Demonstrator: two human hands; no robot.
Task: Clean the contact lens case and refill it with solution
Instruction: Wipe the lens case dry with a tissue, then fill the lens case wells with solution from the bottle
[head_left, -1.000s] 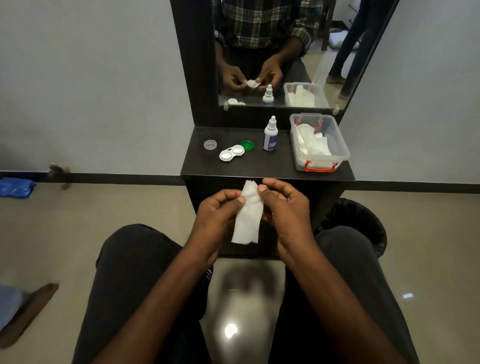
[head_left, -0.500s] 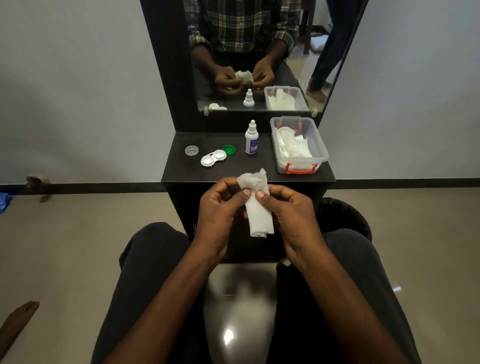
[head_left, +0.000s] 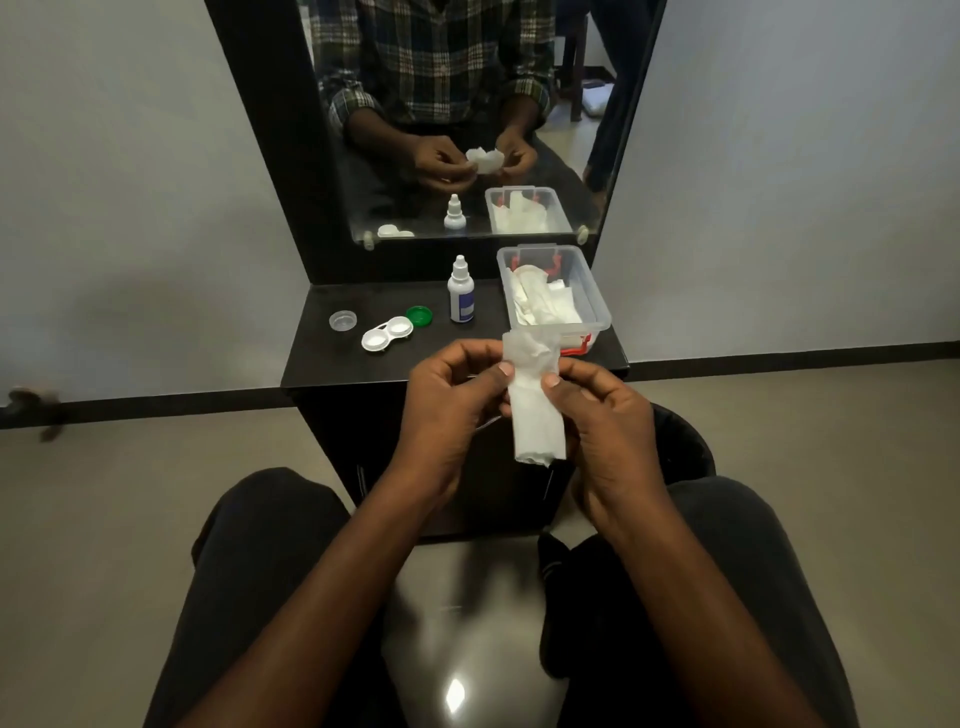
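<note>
Up close, both hands (head_left: 524, 410) pinching a tissue (head_left: 535, 405), plastic box (head_left: 592, 306) front edge hidden behind it

Bin (head_left: 680, 447) (mostly hidden) behind hand (head_left: 608, 415)

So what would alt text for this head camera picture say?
A seated person's left hand and right hand pinch a white tissue before a dark shelf holding an open lens case, green cap, solution bottle and tissue box.

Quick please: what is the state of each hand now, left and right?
Left hand: closed, pinching the white tissue with thumb and fingers.
Right hand: closed, pinching the same tissue from the other side.
</note>
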